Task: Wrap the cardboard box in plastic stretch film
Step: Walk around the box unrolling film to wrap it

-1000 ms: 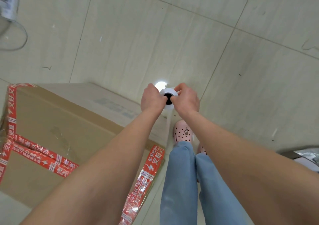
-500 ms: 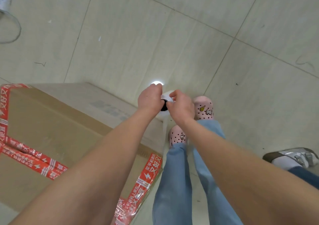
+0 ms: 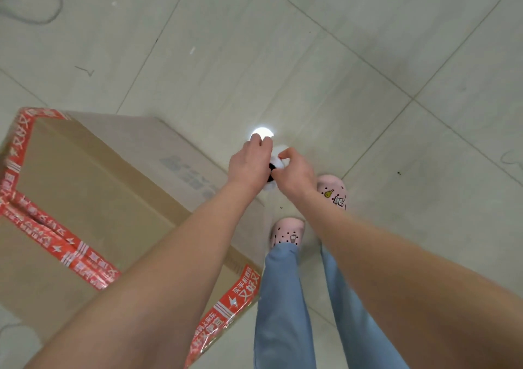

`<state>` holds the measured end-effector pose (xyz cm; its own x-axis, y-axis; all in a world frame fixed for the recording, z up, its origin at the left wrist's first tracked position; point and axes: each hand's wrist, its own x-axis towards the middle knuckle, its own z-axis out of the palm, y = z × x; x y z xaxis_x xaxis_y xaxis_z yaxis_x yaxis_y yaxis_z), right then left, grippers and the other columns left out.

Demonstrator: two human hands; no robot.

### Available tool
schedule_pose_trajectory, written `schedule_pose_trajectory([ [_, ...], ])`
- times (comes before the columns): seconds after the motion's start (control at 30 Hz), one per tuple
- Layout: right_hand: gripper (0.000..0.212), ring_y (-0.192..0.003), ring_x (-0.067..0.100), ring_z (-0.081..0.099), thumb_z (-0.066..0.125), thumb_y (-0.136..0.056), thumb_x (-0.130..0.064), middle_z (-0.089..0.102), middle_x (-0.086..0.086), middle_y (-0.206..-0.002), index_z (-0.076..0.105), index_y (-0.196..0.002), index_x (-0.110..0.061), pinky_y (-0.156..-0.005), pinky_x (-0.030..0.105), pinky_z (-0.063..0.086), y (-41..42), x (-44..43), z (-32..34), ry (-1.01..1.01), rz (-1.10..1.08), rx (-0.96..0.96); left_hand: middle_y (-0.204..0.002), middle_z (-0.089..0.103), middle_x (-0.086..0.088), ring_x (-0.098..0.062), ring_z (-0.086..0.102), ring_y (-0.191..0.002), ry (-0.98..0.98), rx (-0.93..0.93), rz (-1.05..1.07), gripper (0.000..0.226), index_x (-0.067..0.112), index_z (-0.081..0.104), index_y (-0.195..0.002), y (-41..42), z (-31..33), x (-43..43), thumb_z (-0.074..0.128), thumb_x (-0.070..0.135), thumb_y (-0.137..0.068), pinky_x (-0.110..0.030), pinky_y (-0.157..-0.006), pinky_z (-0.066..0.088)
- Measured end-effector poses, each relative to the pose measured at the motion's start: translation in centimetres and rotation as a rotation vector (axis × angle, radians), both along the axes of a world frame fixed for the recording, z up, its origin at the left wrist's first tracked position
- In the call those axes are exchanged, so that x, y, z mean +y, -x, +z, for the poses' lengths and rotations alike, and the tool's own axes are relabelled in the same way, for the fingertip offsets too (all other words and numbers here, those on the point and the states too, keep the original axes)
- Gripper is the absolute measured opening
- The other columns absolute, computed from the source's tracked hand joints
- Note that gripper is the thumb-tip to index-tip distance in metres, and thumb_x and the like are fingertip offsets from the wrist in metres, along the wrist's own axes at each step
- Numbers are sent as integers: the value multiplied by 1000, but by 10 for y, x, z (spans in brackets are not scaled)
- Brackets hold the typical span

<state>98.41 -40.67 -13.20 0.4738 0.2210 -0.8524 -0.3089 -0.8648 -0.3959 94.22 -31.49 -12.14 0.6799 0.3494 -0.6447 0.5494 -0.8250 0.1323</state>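
Note:
A big cardboard box with red printed tape along its edges stands on the floor at the left. Just off its right corner I hold a white stretch film roll upright, seen end-on with its dark core showing. My left hand grips the roll from the left and my right hand grips it from the right. Most of the roll is hidden behind my hands. A hazy sheen lies over the box's right side face; I cannot make out the film itself.
Pale floor tiles spread ahead and to the right. My own legs in blue trousers and pink clogs stand right beside the box corner. A thin looped cable lies on the floor at the top left.
My hands and the roll stayed together by the box corner. The view shifted so more of the box top shows, and my feet stepped forward; the shoe at the right edge left the view.

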Motion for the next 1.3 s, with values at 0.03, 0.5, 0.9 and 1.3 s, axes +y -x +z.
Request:
schedule_pose_trajectory([
  [0.03, 31, -80, 23, 60, 59, -84, -22, 63, 2, -89, 52, -114, -26, -63, 29, 40, -1, 1, 0, 1, 24, 4, -112, 47, -10, -26, 49, -91, -14, -3, -56, 33, 8, 46, -115, -3, -1, 0, 57, 10, -83, -34, -60, 34],
  [0.5, 44, -98, 24, 60, 61, -82, -29, 60, 4, -113, 48, -124, -24, -75, 31, 46, -19, 59, 6, -74, 186, -60, -82, 61, -2, -25, 65, -68, 86, -85, 1055, 13, 15, 48, -77, 12, -15, 56, 60, 18, -72, -34, -63, 53],
  [0.9, 28, -91, 24, 60, 49, -88, -16, 64, 3, -105, 58, -114, -23, -73, 31, 48, -13, 107, 8, -84, 227, -54, -114, 51, -8, -29, 55, -96, -10, -81, 540, 34, 12, 47, -115, 20, -5, 80, 60, 21, -85, -35, -66, 39],
  [1.3, 37, -81, 17, 58, 56, -80, -24, 58, -9, -88, 53, -117, -30, -78, 35, 49, -19, 132, 4, -8, 331, -35, -99, 55, -8, -29, 55, -83, 14, -44, 489, 15, 12, 53, -95, 13, -10, 122, 52, 10, -80, -31, -60, 34],
])
